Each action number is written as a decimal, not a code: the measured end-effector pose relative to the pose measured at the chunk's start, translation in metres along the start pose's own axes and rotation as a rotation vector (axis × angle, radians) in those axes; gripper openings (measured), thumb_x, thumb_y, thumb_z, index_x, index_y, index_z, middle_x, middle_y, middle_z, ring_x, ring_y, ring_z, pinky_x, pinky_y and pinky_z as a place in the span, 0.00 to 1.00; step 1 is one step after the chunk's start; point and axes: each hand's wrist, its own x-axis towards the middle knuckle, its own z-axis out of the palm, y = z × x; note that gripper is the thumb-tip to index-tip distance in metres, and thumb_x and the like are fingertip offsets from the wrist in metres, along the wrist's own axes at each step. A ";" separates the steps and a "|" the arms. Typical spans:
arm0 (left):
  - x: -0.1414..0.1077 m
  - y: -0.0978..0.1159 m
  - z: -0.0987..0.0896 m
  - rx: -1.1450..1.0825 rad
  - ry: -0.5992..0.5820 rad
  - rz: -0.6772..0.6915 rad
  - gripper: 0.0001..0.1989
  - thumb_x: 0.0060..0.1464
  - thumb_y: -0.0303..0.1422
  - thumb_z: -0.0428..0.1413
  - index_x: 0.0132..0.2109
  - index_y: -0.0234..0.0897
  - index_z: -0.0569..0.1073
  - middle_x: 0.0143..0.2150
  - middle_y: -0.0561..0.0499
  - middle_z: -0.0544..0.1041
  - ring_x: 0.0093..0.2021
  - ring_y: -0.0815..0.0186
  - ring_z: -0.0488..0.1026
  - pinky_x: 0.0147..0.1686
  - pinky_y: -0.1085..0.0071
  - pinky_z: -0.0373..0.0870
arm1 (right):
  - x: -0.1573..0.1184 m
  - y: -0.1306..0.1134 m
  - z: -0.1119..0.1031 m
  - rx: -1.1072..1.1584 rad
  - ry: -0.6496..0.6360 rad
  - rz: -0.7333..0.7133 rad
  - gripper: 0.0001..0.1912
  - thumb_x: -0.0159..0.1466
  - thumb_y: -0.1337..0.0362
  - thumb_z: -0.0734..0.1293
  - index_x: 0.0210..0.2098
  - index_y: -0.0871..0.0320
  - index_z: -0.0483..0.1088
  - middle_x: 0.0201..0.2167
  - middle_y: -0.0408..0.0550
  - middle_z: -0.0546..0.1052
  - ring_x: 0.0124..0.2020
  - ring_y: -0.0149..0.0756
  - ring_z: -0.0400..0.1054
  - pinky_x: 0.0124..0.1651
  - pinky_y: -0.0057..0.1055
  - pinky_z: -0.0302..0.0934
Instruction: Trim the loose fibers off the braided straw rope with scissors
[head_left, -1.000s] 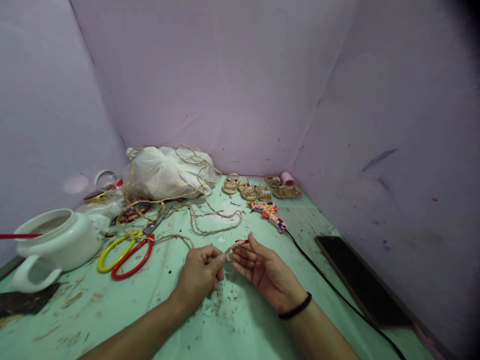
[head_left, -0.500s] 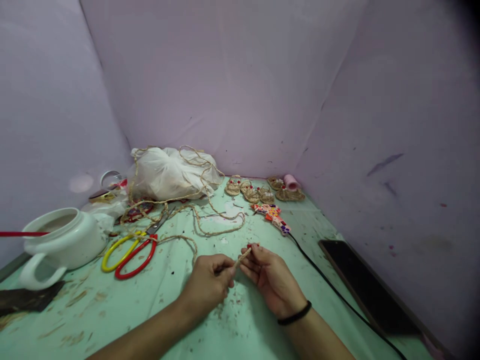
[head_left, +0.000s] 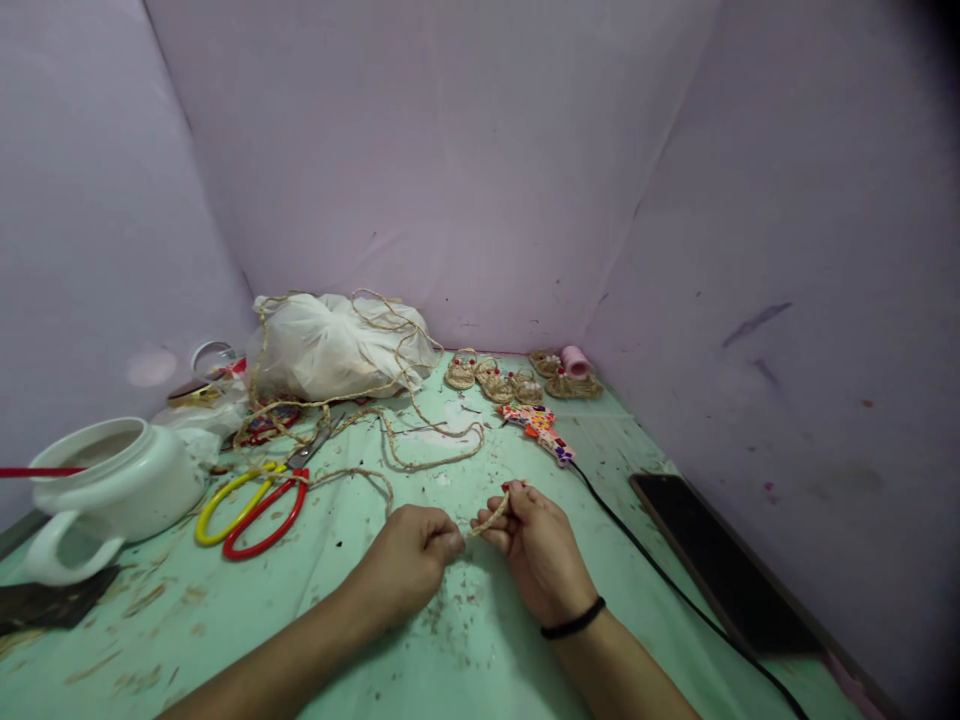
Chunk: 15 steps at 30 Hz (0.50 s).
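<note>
A thin tan braided cord (head_left: 491,519) spans the short gap between my two hands, low over the green tabletop. My left hand (head_left: 412,562) is closed, its thumb and forefinger pinching the cord's lower end. My right hand (head_left: 541,552), with a black band at the wrist, pinches the other end between thumb and fingertips. A small red bit shows at those right fingertips, too small to name. More braided cord (head_left: 439,462) runs from behind my left hand over the table in loops. Whether it joins the held piece is hidden by the hand.
Scissors (head_left: 264,510) with yellow and red handles lie left, beside a white pot (head_left: 120,500). Behind are a white plastic bag (head_left: 330,345), several small woven sandals (head_left: 499,385) and a pink spool (head_left: 576,362). A patterned glue gun (head_left: 544,432) trails a black cable near a phone (head_left: 724,560).
The view has swung slightly right. My hands are a little further apart, and more of the cord shows between them, now slightly curved. Both hands still grip it.
</note>
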 end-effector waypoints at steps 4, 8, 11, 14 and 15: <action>-0.003 0.001 -0.005 0.208 0.022 0.093 0.11 0.49 0.32 0.47 0.21 0.36 0.66 0.18 0.56 0.62 0.21 0.71 0.57 0.22 0.75 0.48 | -0.003 0.000 0.001 0.030 -0.018 0.074 0.09 0.57 0.68 0.64 0.21 0.60 0.61 0.13 0.41 0.68 0.15 0.28 0.66 0.19 0.22 0.63; -0.007 0.001 -0.010 0.292 -0.016 0.180 0.12 0.51 0.33 0.46 0.22 0.36 0.65 0.17 0.57 0.59 0.20 0.72 0.56 0.22 0.76 0.48 | -0.007 -0.006 0.003 0.032 -0.092 0.258 0.11 0.60 0.71 0.60 0.21 0.63 0.64 0.10 0.41 0.67 0.11 0.25 0.63 0.17 0.19 0.61; -0.007 0.001 -0.015 0.216 -0.098 0.238 0.15 0.53 0.36 0.45 0.24 0.35 0.69 0.17 0.58 0.58 0.20 0.72 0.55 0.23 0.77 0.50 | -0.003 -0.012 0.001 0.096 -0.116 0.296 0.10 0.58 0.73 0.61 0.21 0.63 0.65 0.10 0.40 0.67 0.10 0.24 0.62 0.17 0.19 0.62; -0.004 0.001 -0.023 0.120 -0.197 0.215 0.16 0.54 0.37 0.44 0.29 0.35 0.73 0.18 0.57 0.59 0.21 0.72 0.55 0.22 0.77 0.51 | 0.006 -0.017 -0.004 0.184 -0.097 0.276 0.11 0.58 0.75 0.62 0.20 0.63 0.64 0.11 0.40 0.67 0.11 0.24 0.63 0.20 0.19 0.64; -0.003 0.002 -0.026 0.109 -0.214 0.200 0.16 0.53 0.37 0.44 0.30 0.35 0.73 0.19 0.57 0.59 0.22 0.72 0.55 0.22 0.77 0.51 | 0.009 -0.018 -0.005 0.197 -0.093 0.271 0.11 0.58 0.75 0.61 0.20 0.63 0.64 0.11 0.40 0.67 0.11 0.23 0.63 0.21 0.19 0.65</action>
